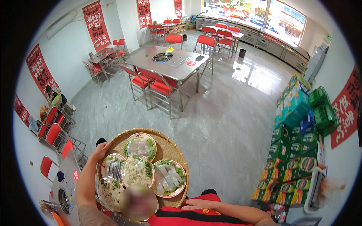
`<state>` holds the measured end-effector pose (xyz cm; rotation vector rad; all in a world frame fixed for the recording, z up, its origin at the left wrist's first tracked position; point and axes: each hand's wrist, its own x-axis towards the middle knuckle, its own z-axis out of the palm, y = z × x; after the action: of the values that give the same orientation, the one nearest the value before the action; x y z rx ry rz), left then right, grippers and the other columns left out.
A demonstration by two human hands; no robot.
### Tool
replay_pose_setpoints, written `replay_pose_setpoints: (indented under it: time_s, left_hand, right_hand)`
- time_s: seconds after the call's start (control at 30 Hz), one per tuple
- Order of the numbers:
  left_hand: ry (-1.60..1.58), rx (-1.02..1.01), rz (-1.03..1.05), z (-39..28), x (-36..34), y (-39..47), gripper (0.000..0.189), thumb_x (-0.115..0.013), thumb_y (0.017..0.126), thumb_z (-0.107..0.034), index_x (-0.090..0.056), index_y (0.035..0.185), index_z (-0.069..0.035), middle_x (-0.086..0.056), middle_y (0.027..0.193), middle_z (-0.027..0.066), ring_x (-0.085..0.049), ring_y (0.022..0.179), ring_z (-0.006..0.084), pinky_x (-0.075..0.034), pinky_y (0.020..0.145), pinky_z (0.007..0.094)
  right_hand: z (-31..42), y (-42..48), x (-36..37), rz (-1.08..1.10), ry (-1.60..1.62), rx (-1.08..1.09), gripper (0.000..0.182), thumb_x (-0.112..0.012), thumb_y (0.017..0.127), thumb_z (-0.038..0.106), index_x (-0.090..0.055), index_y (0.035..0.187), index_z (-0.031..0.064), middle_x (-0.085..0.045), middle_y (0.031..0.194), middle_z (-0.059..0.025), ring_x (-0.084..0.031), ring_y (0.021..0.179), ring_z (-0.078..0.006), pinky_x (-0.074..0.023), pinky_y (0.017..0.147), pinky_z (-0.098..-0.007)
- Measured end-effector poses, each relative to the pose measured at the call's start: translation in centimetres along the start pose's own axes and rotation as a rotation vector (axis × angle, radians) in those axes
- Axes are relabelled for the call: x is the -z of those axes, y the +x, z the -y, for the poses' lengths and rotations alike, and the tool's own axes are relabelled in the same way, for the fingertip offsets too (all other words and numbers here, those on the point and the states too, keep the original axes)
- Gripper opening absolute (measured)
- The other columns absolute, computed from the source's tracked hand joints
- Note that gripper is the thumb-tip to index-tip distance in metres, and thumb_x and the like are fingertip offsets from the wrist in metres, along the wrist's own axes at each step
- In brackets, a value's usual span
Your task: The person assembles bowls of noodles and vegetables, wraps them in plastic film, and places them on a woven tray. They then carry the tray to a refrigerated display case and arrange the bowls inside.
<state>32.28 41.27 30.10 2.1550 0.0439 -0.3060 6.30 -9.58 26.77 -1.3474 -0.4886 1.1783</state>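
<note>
My left hand (101, 149) grips the left rim of a round woven bamboo tray (167, 141), its thumb over the edge. The tray is held at waist height against my red and black apron (195, 216). At its near right rim lies my right hand (195, 204), fingers towards the edge; whether they close on it is unclear. Several film-covered plates crowd the tray. One has pale slices on lettuce (140, 145), another white strips on greens (168, 178), a third grey-skinned slices (113, 167). A plate of pale shreds (137, 171) overlaps its neighbours. The nearest plate (138, 202) is blurred.
Ahead stands a steel hotpot table (152, 53) with red folding chairs (162, 84). Stacked drink cartons (291, 163) and green crates (322, 107) line the right wall. Another table (66, 180) is close on my left. A person (53, 94) sits by the left wall.
</note>
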Motion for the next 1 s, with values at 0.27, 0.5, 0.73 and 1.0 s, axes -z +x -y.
replay_pose_setpoints:
  time_s: [0.27,0.5,0.73,1.0]
  left_hand:
    - [-0.074,0.121,-0.093,-3.5,-5.3,5.8,0.039,-0.049,0.097,-0.04,-0.062,0.091,-0.004,-0.058,0.081,-0.0048,-0.048,0.071,0.0053,-0.043,0.063,0.0235]
    - [0.036,0.212,-0.266,-5.0,-6.3,11.0,0.055,-0.042,0.095,-0.054,-0.059,0.086,-0.002,-0.057,0.08,-0.0008,-0.048,0.073,0.0085,-0.043,0.068,0.0278]
    - [0.053,0.222,-0.329,-8.9,-8.6,19.2,0.066,-0.043,0.092,-0.062,-0.061,0.09,0.001,-0.058,0.082,0.0017,-0.049,0.077,0.0104,-0.043,0.07,0.0294]
    - [-0.161,0.195,-0.364,-16.5,-9.6,25.8,0.054,-0.044,0.096,-0.051,-0.064,0.096,0.0,-0.061,0.087,-0.002,-0.051,0.077,0.0064,-0.044,0.071,0.0242]
  right_hand:
    - [8.0,-5.0,16.9,0.136,0.0,-0.066,0.064,-0.048,0.094,0.047,-0.044,0.133,-0.0031,-0.051,0.132,-0.0145,-0.046,0.121,-0.0217,-0.0335,0.104,-0.0307]
    - [12.3,-5.3,28.9,0.223,-0.143,-0.04,0.061,-0.047,0.095,0.047,-0.047,0.131,-0.003,-0.053,0.129,-0.0157,-0.049,0.119,-0.0224,-0.0349,0.104,-0.0321]
    - [14.1,-4.0,41.5,0.346,-0.39,-0.18,0.06,-0.045,0.096,0.044,-0.044,0.133,-0.0027,-0.054,0.129,-0.0165,-0.049,0.12,-0.0229,-0.036,0.102,-0.0315]
    - [16.0,-6.1,69.7,-0.372,-1.175,-0.027,0.044,-0.064,0.081,0.017,-0.055,0.123,0.0081,-0.06,0.116,-0.0166,-0.059,0.103,-0.0298,-0.0474,0.087,-0.0406]
